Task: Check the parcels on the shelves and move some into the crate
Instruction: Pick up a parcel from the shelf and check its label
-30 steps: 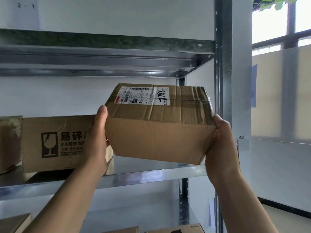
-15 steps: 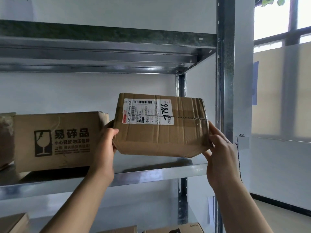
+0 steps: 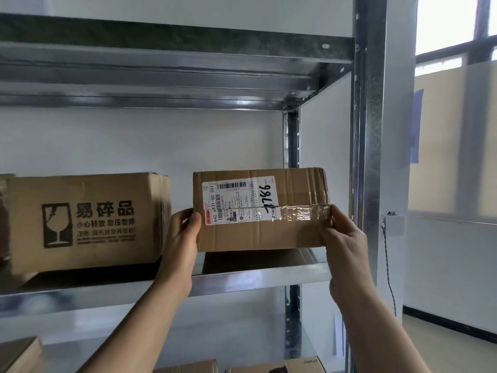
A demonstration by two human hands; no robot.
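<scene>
Parcel (image 3: 265,232) is clamped between left hand (image 3: 180,246) and right hand (image 3: 347,246), one gripping each end, thumbs on the labelled face. Fragile-marked box (image 3: 86,222) stands just left of the left hand.

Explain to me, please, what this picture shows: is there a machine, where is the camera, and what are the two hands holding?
There is no machine here. A person wears a wide-angle camera on the head, so the picture shows what that person sees: two bare forearms reaching up to a metal shelf. The left hand and the right hand grip a cardboard parcel by its two ends, with the fingers curled round its edges. Its front carries a white shipping label with a barcode and a handwritten number. Whether the parcel rests on the shelf or hangs just above it, I cannot tell. To its left, apart from it, stands a larger carton printed with a broken-glass fragile sign. More cartons lie on the shelf below.
</scene>
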